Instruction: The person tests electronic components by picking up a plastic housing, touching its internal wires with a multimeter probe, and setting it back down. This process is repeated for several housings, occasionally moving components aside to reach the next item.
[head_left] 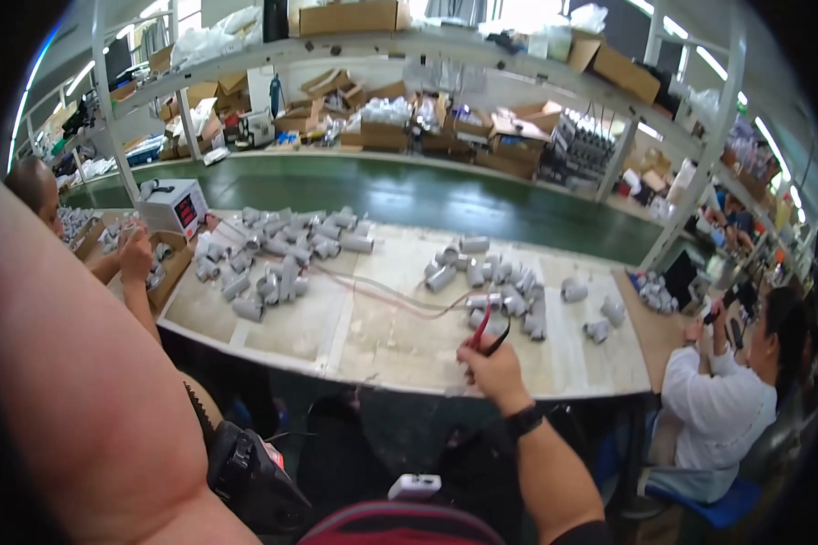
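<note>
My right hand (493, 368) is over the near edge of the worktable, closed around a pair of test probes (482, 329), one red and one black. Their thin wires (400, 295) trail leftward across the tabletop. Just beyond the probe tips lies a group of grey cylindrical parts (516, 300), some with short side branches. Whether the tips touch any part cannot be made out. My raised left arm (91, 391) fills the left foreground; its hand is out of the picture.
More grey parts (291, 245) are heaped on the table's left half. Behind the worktable (364, 341) runs a green conveyor belt (354, 186). A white box-shaped device (177, 209) stands at the far left. Co-workers sit on both sides, one in a white top (718, 400).
</note>
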A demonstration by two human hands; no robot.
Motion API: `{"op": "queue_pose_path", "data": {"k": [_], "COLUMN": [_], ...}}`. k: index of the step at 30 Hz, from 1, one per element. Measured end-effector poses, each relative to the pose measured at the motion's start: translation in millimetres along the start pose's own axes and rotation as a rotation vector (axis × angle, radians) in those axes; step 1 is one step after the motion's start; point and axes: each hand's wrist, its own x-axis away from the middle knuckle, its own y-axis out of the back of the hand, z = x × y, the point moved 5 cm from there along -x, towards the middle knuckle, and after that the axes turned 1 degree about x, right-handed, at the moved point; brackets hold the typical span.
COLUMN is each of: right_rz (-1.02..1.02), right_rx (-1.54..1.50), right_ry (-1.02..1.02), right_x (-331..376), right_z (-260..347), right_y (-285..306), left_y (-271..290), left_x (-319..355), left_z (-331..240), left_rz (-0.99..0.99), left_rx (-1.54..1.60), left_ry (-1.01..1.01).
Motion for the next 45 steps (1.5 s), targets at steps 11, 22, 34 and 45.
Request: {"op": "queue_pose_path", "data": {"k": [11, 22, 34, 45], "right_rz": [-0.147, -0.165, 0.027, 0.059], "right_rx": [0.111, 0.169, -0.180, -0.137], "right_ry": [0.422, 0.687, 0.070, 0.186], "right_x": [-10, -68, -92, -1], "right_z": [-29, 126, 103, 23], "right_y": [5, 44, 64, 10], "left_y": [-74, -259, -353, -203], "left_x": [129, 276, 294, 292], "left_z": [-17, 151, 232, 176], "left_rz": [0.101, 1.026, 1.374, 0.883], "left_rx": [-0.016, 0.060, 0.268, 0.056], "left_ry": [0.525, 0.570, 0.995, 0.791]}}
